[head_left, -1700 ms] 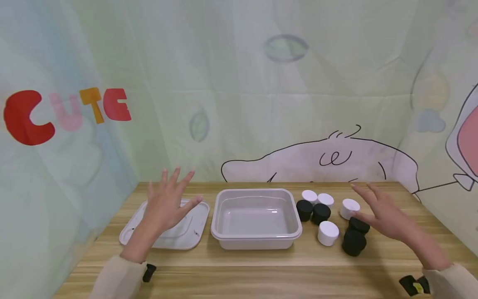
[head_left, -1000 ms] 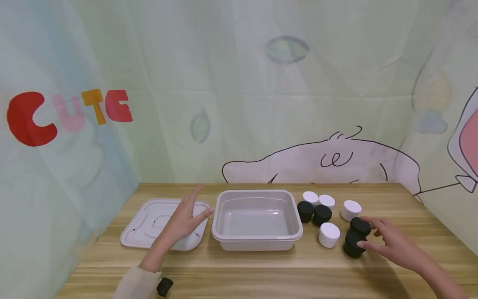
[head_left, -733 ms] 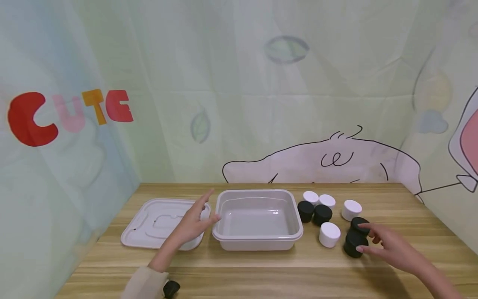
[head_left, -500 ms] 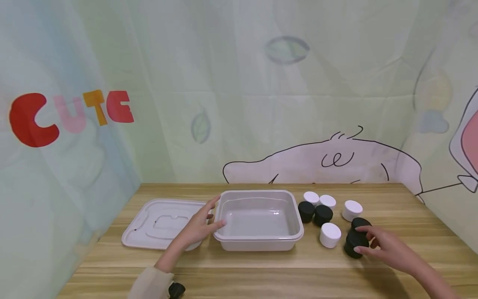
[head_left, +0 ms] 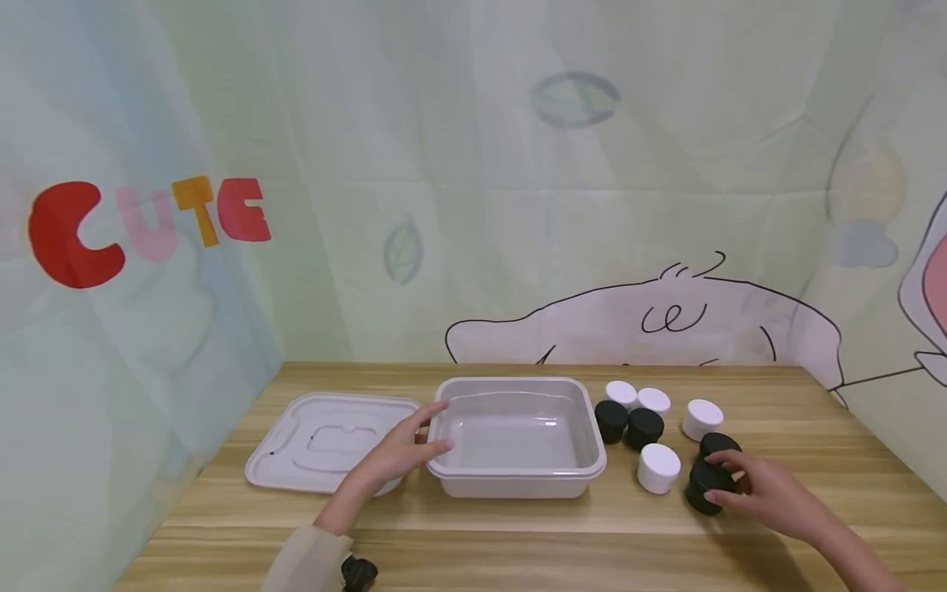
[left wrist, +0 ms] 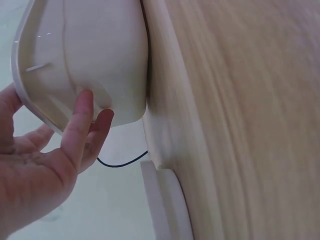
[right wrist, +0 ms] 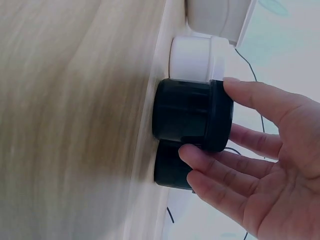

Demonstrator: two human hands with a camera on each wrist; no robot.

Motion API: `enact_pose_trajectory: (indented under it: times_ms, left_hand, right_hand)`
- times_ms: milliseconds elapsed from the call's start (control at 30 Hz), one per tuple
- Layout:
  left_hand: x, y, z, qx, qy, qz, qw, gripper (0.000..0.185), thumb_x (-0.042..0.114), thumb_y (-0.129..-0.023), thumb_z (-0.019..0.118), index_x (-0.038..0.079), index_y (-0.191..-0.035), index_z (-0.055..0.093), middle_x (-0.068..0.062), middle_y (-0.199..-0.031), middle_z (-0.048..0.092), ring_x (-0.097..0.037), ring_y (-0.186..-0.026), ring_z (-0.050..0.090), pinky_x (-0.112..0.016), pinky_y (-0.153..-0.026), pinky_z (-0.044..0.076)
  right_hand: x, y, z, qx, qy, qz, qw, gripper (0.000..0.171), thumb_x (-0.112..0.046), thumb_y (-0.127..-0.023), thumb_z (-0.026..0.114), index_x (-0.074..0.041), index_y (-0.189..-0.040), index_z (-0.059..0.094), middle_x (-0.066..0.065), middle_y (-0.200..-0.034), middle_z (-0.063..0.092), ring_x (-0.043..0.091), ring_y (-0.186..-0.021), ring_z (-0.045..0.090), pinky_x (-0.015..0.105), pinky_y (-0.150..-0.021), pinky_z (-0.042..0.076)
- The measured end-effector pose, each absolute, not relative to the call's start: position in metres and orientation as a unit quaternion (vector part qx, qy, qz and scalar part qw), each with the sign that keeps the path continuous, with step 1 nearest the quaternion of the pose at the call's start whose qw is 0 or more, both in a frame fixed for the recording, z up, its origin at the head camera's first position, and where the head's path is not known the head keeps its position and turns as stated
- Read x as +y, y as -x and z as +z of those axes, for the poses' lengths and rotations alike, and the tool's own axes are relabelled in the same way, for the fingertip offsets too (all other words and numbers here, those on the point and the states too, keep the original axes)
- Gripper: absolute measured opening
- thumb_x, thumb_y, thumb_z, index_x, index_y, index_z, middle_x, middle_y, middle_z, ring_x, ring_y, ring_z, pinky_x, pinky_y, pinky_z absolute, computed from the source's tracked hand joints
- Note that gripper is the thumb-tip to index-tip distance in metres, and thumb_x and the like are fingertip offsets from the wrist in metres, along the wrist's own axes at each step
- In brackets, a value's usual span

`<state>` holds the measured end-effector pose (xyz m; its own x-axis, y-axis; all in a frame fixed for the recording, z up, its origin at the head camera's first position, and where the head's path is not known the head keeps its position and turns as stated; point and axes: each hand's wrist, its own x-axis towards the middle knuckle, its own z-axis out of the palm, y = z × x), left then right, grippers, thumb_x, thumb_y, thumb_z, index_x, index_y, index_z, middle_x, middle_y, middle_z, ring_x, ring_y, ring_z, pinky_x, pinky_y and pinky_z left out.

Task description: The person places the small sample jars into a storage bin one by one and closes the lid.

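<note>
From the head view, our left hand [head_left: 399, 455] has come in from above the lid [head_left: 325, 440] to rest its relaxed fingers on the grey tub's [head_left: 518, 473] left rim, while our right hand [head_left: 762, 493] has dropped to grip the nearest black jar [head_left: 703, 485] on the desk [head_left: 518, 543]. At the left wrist, straight fingers [left wrist: 80, 125] touch the tub [left wrist: 85, 60] corner. At the right wrist, thumb and fingers [right wrist: 215, 170] curl round the black jar [right wrist: 192, 115], which stands just beside a white jar [right wrist: 197, 57].

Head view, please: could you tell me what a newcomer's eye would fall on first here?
Probably the empty grey rectangular plastic tub at the middle of the wooden table, with the left hand touching its left rim and its flat grey lid lying to the left. On the right sits a cluster of small round black and white jars, where the right hand grips the nearest black jar.
</note>
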<state>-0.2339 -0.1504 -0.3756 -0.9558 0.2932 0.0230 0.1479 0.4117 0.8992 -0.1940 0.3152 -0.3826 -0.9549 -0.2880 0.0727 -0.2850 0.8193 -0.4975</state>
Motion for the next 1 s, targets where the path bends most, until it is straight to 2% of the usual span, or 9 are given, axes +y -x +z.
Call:
enact_pose_trajectory:
  times_ms: [267, 500, 733, 1000]
  left_hand:
    - [-0.15, 0.236, -0.378, 0.831, -0.132, 0.534, 0.084, 0.061, 0.018, -0.087, 0.062, 0.002, -0.138, 0.034, -0.031, -0.132, 0.037, -0.042, -0.112, 0.048, -0.038, -0.076, 0.05]
    - [-0.151, 0.235, -0.377, 0.823, -0.124, 0.548, 0.086, 0.06, 0.016, -0.086, 0.063, 0.002, -0.138, 0.035, -0.03, -0.132, 0.037, -0.041, -0.112, 0.048, -0.037, -0.075, 0.05]
    - [-0.151, 0.238, -0.379, 0.816, -0.122, 0.558, 0.092, 0.061, 0.015, -0.084, 0.065, 0.003, -0.137, 0.036, -0.028, -0.131, 0.039, -0.035, -0.109, 0.051, -0.032, -0.07, 0.049]
    - [-0.151, 0.241, -0.382, 0.815, -0.117, 0.56, 0.09, 0.061, 0.015, -0.081, 0.068, 0.005, -0.135, 0.039, -0.024, -0.121, 0.048, -0.029, -0.101, 0.054, -0.03, -0.066, 0.048]
  right_hand:
    - [0.316, 0.189, -0.373, 0.956, 0.149, -0.251, -0.014, 0.047, -0.025, -0.078, 0.071, 0.007, -0.11, 0.057, 0.012, -0.088, 0.064, 0.001, -0.06, 0.053, 0.023, -0.054, 0.041]
    - [0.308, 0.188, -0.351, 0.947, 0.168, -0.265, -0.068, 0.041, -0.02, -0.078, 0.072, 0.007, -0.107, 0.06, 0.009, -0.085, 0.065, 0.001, -0.062, 0.055, 0.022, -0.053, 0.043]
    - [0.291, 0.197, -0.33, 0.947, 0.18, -0.244, -0.109, 0.04, -0.022, -0.076, 0.073, 0.002, -0.106, 0.063, 0.006, -0.081, 0.066, 0.004, -0.063, 0.056, 0.022, -0.052, 0.043]
    - [0.257, 0.212, -0.313, 0.938, 0.214, -0.249, -0.115, 0.04, -0.025, -0.078, 0.071, 0.0, -0.108, 0.063, 0.006, -0.089, 0.066, 0.014, -0.073, 0.061, 0.027, -0.061, 0.048]
